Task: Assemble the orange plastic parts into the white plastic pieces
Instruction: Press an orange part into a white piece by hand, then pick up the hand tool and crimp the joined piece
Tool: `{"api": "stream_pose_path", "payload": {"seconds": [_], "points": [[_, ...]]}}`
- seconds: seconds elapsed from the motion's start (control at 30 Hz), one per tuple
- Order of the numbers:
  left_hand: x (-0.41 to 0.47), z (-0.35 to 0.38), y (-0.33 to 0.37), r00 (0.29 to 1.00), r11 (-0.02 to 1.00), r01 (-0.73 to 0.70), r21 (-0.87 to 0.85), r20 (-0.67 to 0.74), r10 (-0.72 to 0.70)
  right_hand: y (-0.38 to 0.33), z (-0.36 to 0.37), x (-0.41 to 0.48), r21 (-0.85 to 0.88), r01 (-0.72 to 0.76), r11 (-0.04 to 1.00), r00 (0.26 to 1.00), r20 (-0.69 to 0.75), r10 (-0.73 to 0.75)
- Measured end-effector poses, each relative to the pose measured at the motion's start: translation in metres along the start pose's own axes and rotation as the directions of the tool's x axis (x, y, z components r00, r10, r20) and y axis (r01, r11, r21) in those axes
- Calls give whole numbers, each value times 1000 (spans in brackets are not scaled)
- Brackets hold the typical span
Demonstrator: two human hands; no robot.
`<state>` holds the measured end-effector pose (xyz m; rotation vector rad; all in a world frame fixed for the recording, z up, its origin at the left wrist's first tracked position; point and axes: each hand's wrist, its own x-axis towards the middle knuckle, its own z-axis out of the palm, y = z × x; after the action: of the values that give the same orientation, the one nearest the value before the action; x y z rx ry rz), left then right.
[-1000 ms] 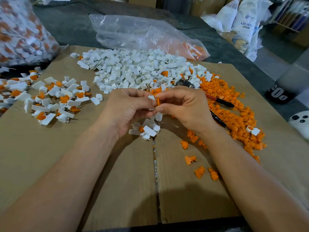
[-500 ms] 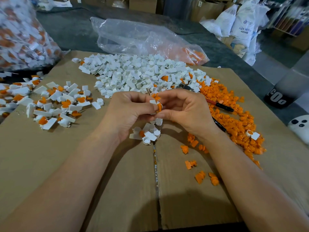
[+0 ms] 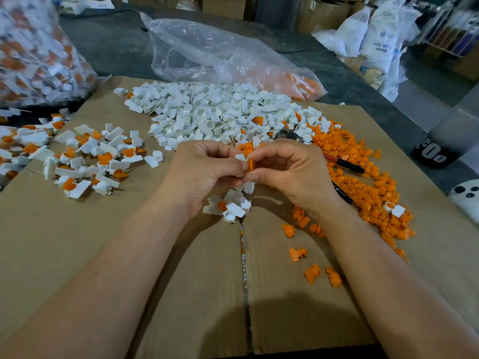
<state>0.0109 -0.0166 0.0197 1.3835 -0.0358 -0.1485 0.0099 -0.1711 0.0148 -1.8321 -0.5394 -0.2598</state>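
My left hand (image 3: 204, 174) pinches a small white plastic piece (image 3: 240, 158) above the cardboard. My right hand (image 3: 293, 172) pinches an orange plastic part (image 3: 250, 165) and holds it against that white piece, fingertips of both hands meeting. Behind the hands lies a big heap of loose white pieces (image 3: 215, 112). A spread of loose orange parts (image 3: 363, 172) runs along the right. Finished white pieces with orange inserts (image 3: 85, 156) lie in a group at the left. A few white pieces (image 3: 230, 206) sit just under my hands.
The cardboard sheet (image 3: 181, 294) covers the work surface. A clear plastic bag (image 3: 220, 55) lies behind the white heap, and a full bag of assembled parts (image 3: 33, 55) stands at far left. Pliers with red and black handles (image 3: 344, 165) lie among the orange parts.
The hands stay joined in the same spot. The orange part has turned slightly between my right fingers against the white piece; the view has tilted a little.
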Motion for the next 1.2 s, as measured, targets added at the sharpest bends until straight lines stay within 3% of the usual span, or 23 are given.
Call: {"api": "stream_pose_path", "payload": {"seconds": [0.3,0.4,0.5,0.63,0.73,0.9,1.0,1.13,1.2], "points": [[1,0,-1,1000,1000,19,-19,8,-19,-4,-2,1,-10,-66,998,997,46,66],[3,-2,-1,999,997,36,-69,-5,-36,-5,-20,5,-209,-189,960,982,-46,183],[4,-6,-1,999,991,44,-127,-18,-46,-2,-53,8,-499,-353,791,936,-197,293],[5,-7,-1,999,988,36,-150,-11,-38,15,-87,4,-761,-507,405,776,-198,598],[6,-8,-2,999,985,37,-168,-2,-37,25,-89,6,-801,-512,310,706,-186,684],[7,-8,-5,1000,992,16,-129,8,-15,30,-87,10,-799,-536,271,709,-252,658],[6,-8,-6,1000,994,-4,-109,8,5,27,-83,12,-805,-528,270,761,-307,572],[6,-8,-6,999,992,-33,-118,-23,31,25,-80,11,-878,-438,191,854,-340,395],[7,-7,-6,997,988,-57,-145,-52,50,22,-80,10,-851,-433,298,884,-337,324]]}}
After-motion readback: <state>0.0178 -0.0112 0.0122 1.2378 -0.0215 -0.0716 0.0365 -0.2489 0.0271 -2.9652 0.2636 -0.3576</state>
